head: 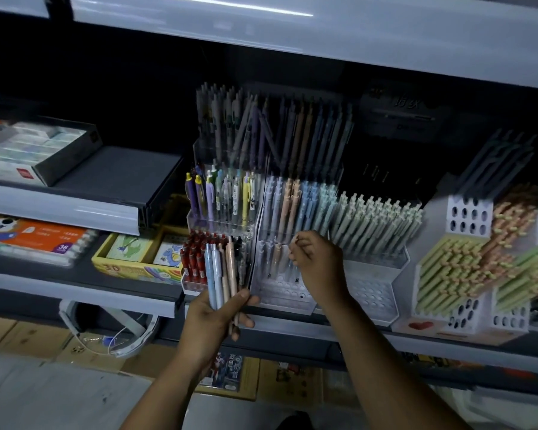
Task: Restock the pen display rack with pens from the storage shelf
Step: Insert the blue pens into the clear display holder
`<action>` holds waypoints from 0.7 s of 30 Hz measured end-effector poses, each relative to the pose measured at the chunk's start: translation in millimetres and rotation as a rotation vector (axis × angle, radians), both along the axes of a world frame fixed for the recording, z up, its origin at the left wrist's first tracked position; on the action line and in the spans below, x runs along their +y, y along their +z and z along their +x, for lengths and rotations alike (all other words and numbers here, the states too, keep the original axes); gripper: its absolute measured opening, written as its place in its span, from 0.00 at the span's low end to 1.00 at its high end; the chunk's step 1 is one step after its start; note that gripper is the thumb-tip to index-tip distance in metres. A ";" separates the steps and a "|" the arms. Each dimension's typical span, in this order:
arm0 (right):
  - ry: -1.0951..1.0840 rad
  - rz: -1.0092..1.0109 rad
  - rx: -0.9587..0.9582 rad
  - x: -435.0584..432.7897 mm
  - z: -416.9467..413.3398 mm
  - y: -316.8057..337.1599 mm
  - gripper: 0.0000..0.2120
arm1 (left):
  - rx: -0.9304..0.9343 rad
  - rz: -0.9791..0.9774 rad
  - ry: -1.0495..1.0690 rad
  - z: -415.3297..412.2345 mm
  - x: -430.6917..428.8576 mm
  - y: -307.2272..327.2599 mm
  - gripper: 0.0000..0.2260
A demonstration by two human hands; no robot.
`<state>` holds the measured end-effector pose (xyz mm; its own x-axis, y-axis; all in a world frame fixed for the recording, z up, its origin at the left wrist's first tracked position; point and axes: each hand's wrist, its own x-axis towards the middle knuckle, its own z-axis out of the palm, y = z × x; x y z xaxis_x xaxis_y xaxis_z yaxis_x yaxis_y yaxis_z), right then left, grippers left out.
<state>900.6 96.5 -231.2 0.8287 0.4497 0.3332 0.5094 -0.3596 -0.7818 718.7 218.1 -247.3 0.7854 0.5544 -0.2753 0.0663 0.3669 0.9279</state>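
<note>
As the left grip (213,318) holds pens (219,271), they seem upright.

A grey shelf (292,326) carries a clear tiered pen display rack (280,290) filled with pastel pens (295,206). White perforated holders (466,212) of green and orange pens stand just beside it on the right. On the adjoining shelf section (75,294) to the left lie a yellow box (121,270) and an orange box (35,235).
</note>
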 end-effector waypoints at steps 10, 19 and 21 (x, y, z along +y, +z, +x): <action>0.009 -0.122 -0.145 4.4 11.3 3.2 0.03 | 0.003 0.021 -0.006 -3.8 1.5 5.0 0.16; 0.035 -0.184 -0.154 2.5 11.4 -6.3 0.04 | 0.040 0.066 -0.046 -3.5 3.4 7.5 0.15; 0.025 -0.264 -0.196 5.5 10.9 -9.9 0.06 | 0.042 0.079 -0.057 -3.9 2.8 8.2 0.15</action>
<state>911.5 102.0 -241.1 0.7479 0.5613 0.3545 0.6523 -0.5220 -0.5496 714.8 220.9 -239.1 0.8049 0.5306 -0.2657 0.1241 0.2873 0.9498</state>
